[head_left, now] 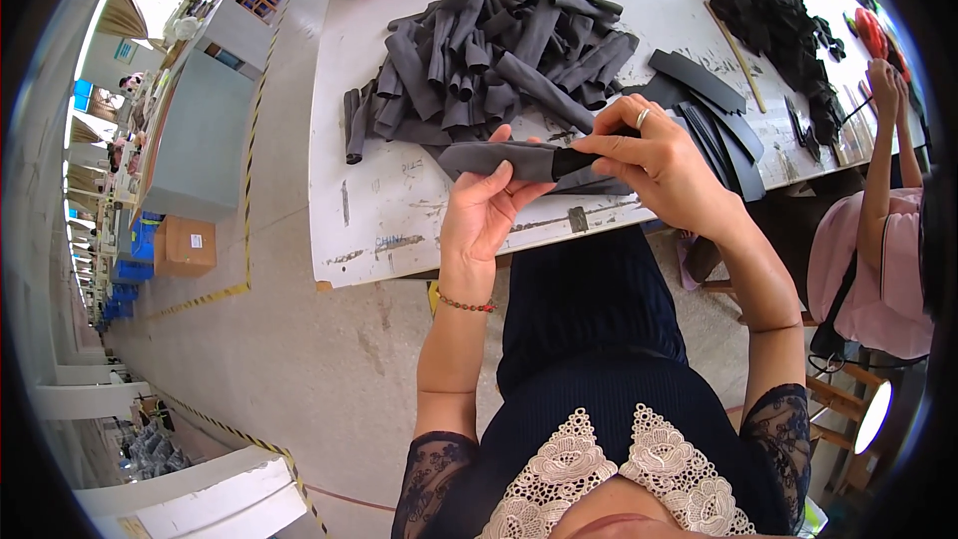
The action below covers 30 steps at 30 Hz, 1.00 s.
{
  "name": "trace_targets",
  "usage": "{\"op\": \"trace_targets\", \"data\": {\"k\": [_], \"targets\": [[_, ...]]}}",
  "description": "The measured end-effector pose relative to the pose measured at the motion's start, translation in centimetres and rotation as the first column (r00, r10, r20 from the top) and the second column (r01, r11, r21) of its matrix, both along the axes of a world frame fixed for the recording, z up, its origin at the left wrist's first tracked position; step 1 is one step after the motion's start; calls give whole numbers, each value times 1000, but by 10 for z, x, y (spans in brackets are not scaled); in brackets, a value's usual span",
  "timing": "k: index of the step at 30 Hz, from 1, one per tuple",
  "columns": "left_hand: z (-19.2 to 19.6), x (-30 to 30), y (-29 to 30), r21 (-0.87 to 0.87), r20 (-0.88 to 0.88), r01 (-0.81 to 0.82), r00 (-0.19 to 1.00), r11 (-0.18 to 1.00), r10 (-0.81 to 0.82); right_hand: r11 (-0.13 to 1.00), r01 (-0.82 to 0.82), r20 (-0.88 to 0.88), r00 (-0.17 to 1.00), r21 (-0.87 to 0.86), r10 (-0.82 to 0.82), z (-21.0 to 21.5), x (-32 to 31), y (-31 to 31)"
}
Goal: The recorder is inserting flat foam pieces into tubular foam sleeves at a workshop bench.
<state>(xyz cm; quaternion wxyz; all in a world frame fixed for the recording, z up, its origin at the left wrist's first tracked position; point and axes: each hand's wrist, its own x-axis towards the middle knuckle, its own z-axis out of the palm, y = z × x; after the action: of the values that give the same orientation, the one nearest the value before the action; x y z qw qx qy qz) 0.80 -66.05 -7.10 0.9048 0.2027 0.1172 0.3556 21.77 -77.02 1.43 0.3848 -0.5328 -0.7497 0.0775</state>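
Half-curled left hand [481,212] grips a gray tube [479,157] — right hand [664,160] pinches black material [567,165] at its end.

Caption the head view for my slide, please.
Left hand holds a gray fabric piece; right hand grips black material at its end.

Bright light, with edges bending toward blackness.

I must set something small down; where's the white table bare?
The front-left corner of the white table, left of the left hand, is bare, as is the patch between the grey pile and wooden stick. Crowded: the pile and the dark flat pieces by the right hand.
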Motion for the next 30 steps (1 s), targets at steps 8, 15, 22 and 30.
{"op": "trace_targets", "data": {"k": [8,15,22,30], "targets": [[8,3,-6,34,69,3,998,999,-5,962,74,345,924,262,-165,0,-14,-2],[33,5,-37,403,-72,-234,956,885,285,949,101,323,925,299,-200,-8,-37,-8],[31,40,-47,435,228,-335,939,836,257,944,83,48,993,319,-104,-34,-59,-6],[14,54,-55,237,-10,-444,888,864,459,949,30,113,991,312,-68,-63,-60,3]]}}
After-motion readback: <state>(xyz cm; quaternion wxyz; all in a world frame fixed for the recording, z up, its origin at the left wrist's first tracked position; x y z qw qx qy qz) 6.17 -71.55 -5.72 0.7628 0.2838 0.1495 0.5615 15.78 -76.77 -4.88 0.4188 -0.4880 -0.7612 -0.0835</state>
